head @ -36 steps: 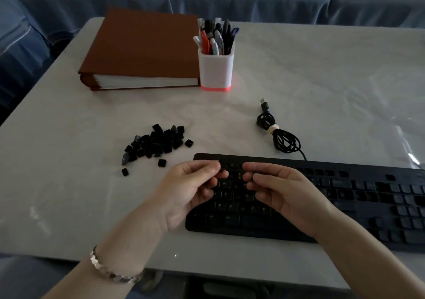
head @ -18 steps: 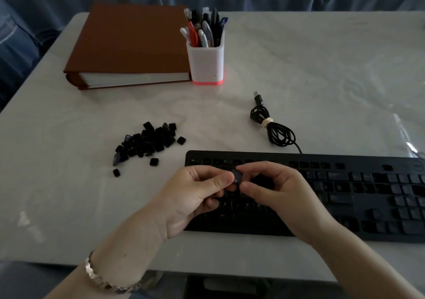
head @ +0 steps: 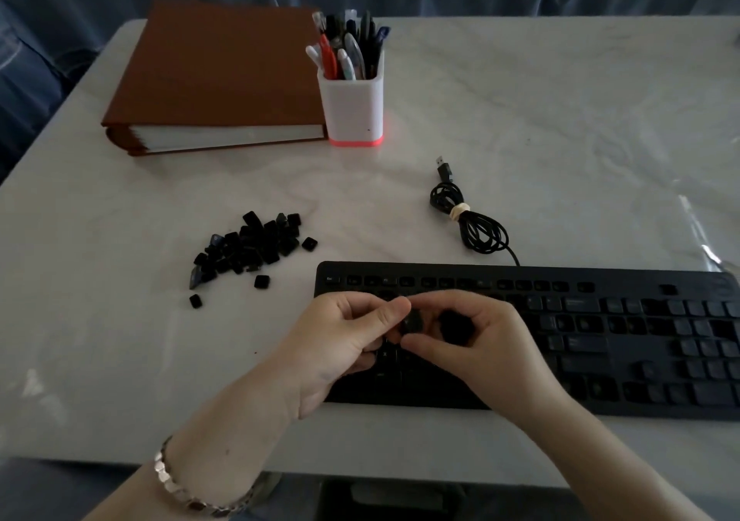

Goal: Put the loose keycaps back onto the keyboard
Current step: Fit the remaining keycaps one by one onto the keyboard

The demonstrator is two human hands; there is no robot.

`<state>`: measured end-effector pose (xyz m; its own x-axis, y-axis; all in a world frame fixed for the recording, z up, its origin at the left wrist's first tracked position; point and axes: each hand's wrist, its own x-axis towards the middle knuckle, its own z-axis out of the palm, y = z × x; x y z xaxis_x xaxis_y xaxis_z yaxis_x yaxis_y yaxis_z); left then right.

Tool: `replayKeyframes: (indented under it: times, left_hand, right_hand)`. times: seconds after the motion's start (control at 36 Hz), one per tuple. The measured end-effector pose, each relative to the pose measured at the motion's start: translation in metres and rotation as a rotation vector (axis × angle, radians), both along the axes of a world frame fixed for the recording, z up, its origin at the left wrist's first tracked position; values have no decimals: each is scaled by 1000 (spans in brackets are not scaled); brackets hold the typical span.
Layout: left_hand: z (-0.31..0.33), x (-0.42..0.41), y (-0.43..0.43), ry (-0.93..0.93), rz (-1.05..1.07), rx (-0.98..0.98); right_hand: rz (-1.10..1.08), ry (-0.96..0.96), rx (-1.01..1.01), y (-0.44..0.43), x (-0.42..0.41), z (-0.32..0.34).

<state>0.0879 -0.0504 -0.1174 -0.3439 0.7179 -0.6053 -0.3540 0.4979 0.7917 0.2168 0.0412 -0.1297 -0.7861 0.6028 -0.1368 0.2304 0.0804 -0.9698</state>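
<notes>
- Left hand: over the left end of the keyboard, fingers curled. The thumb tip presses against the left side of one black keycap.
- Right hand: just beside the left hand, with its fingertips meeting the left hand's at the same keycap. The forefinger arches over the keycap and the thumb lies under it, so the fingers are closed on it in a pinch.
- Keycap: held between the two hands above the keyboard's left letter rows. Whether it touches the keys below cannot be told. Its legend is unreadable.
- Keyboard: black, lying flat along the near edge of the table, with its right end cut off by the frame. Several key positions on the right half show as dark gaps. In the dim light the exact number cannot be told.
- Pile of loose black keycaps: on the table to the left of the keyboard's far corner, apart from it. Three singles lie just outside the pile, one at its right and two on its near side.
- Cable: coiled and tied with a pale band, lying beyond the keyboard and running to its rear edge. The plug lies free on the table.
- Book: brown and thick, lying flat at the far left of the table.
- Pen cup: white with a red base, upright and full of pens, touching or just beside the book's right edge.
- Bracelet: metal links, on the left wrist.
</notes>
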Motion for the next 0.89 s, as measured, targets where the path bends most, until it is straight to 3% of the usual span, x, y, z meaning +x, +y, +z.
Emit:
replayKeyframes:
  times: [0.31, 0.53, 0.89]
  left_hand:
    - [-20, 4, -7, 399, -104, 47]
    - [-20, 19, 8, 277, -325, 39]
    - [-31, 42, 25, 438, -322, 53]
  right_hand:
    - [-90, -190, 294, 7, 27, -21]
    - [-20, -127, 355, 9, 40, -28]
    - [39, -218, 544, 23, 61, -25]
